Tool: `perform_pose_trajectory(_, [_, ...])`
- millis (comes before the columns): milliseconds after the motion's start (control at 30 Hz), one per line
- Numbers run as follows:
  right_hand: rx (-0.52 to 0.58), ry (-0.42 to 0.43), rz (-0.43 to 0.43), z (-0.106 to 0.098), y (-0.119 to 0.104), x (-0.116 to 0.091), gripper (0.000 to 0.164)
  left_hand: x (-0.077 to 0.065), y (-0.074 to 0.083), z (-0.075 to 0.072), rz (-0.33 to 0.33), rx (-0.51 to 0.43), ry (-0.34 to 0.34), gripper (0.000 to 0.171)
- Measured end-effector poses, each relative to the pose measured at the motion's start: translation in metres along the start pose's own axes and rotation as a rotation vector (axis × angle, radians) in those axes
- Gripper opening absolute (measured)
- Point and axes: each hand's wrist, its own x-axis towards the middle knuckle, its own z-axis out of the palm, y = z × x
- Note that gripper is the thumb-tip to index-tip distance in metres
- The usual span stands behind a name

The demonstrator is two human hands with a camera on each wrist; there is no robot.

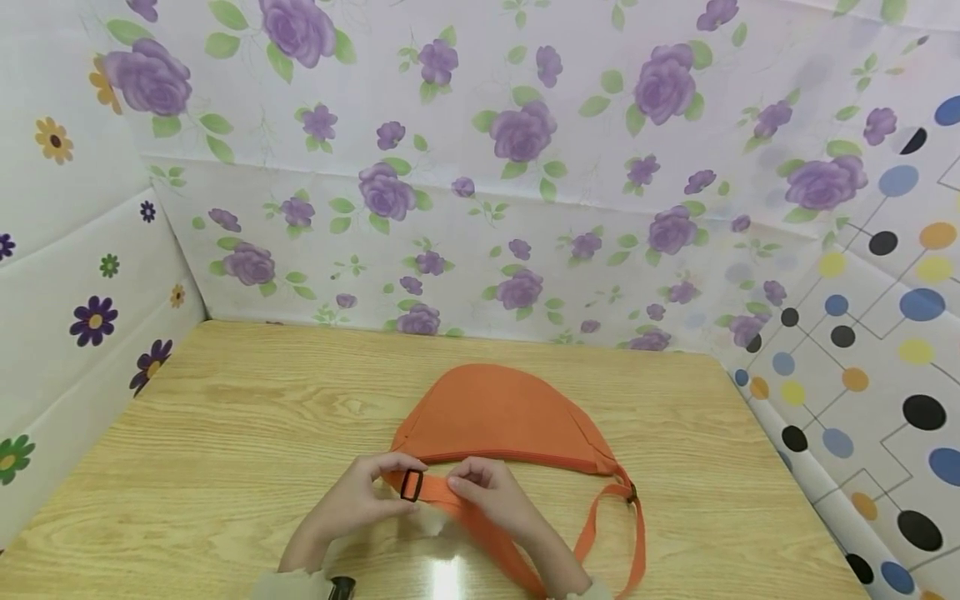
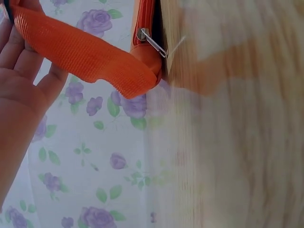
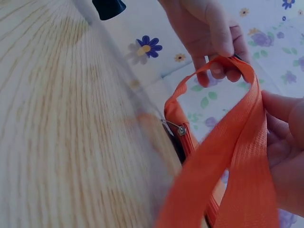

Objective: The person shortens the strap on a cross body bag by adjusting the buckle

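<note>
An orange waist bag (image 1: 495, 417) lies on the wooden table, its zipped edge facing me. In the head view my left hand (image 1: 360, 498) pinches the black strap slider (image 1: 411, 485) near the bag's left end. My right hand (image 1: 498, 504) pinches the orange strap (image 1: 487, 533) just right of that slider, thumb on top. Held up off the table, the strap (image 3: 251, 142) forms a loop between both hands in the right wrist view. A metal zipper pull (image 2: 153, 42) shows at the bag's end in the left wrist view.
The strap's other part loops at the bag's right end, where a second black slider (image 1: 632, 493) sits. Flowered sheeting (image 1: 525, 208) stands behind the wooden table (image 1: 247, 400), with dotted sheeting (image 1: 855, 433) on the right. A dark object (image 1: 342, 587) shows at my left sleeve.
</note>
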Motion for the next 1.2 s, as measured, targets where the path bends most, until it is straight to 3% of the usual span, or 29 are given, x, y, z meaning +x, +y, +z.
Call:
perform_pose_trajectory(167, [-0.123, 0.078, -0.098, 0.004, -0.024, -0.006, 0.011, 0.001, 0.001, 0.001, 0.001, 0.016, 0.049, 0.035])
perform_pose_trajectory(333, [-0.099, 0.046, -0.048, 0.006, -0.034, -0.007, 0.015, 0.001, 0.000, 0.002, 0.024, 0.032, 0.077, 0.036])
perform_pose_trajectory(500, [-0.027, 0.035, -0.021, 0.006, -0.027, -0.004, 0.015, 0.002, -0.002, 0.003, 0.057, 0.033, 0.081, 0.038])
perform_pose_trajectory(700, [0.069, 0.028, -0.010, 0.004, -0.005, 0.003, 0.014, 0.003, -0.002, 0.005, 0.046, 0.023, 0.084, 0.036])
perform_pose_trajectory(1200, [0.140, 0.073, -0.006, 0.010, -0.002, 0.004, 0.020, 0.007, 0.000, 0.011, 0.058, 0.010, 0.077, 0.037])
